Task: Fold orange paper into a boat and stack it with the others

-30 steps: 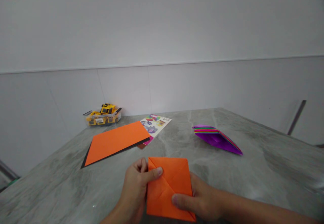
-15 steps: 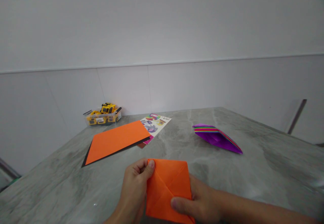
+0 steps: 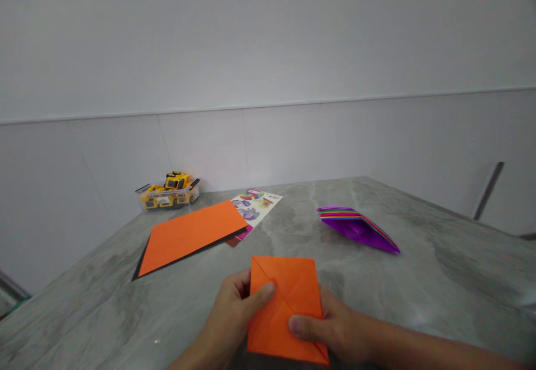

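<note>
A folded orange sheet of paper [image 3: 288, 292], square in outline with diagonal creases, is held up above the near part of the table. My left hand [image 3: 234, 308] grips its left edge, the thumb lying on the front face and the fingers behind. On the right side, my right hand [image 3: 335, 328] pinches it lower down, thumb on the face near the middle. The fingers of both hands are mostly hidden behind the paper.
Orange and black sheets [image 3: 192, 236] lie on the grey marbled table [image 3: 285, 225], over a printed leaflet [image 3: 262, 205]. A clear plastic box [image 3: 167, 197] of yellow toy vehicles stands behind them. Folded purple paper with multicoloured layers [image 3: 355, 230] rests at right.
The orange folded paper has shifted slightly right and up. My left thumb has moved from its upper left corner down and inward onto the face. My right hand keeps its grip.
</note>
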Available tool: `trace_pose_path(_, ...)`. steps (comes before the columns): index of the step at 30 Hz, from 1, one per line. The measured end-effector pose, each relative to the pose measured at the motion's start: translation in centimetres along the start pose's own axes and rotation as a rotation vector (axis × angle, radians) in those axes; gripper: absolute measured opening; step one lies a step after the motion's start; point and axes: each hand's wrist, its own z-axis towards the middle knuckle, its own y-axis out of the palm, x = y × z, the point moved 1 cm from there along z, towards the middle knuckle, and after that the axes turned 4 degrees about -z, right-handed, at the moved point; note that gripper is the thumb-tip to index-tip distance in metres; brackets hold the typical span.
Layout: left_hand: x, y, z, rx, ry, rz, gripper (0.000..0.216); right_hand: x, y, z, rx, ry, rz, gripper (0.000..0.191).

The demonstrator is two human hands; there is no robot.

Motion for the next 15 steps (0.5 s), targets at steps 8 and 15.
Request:
trace_pose_path(8, -0.2, 0.1, -0.4, 0.166, 0.034, -0.103, 0.043, 1.1, -0.3, 0.6, 0.017, 0.148, -0.225, 0.058)
trace_pose_path(15, 0.6, 0.2, -0.6, 0.323, 0.006, -0.08, 0.04, 0.7, 0.2, 1.0, 0.068, 0.078, -0.249, 0.053)
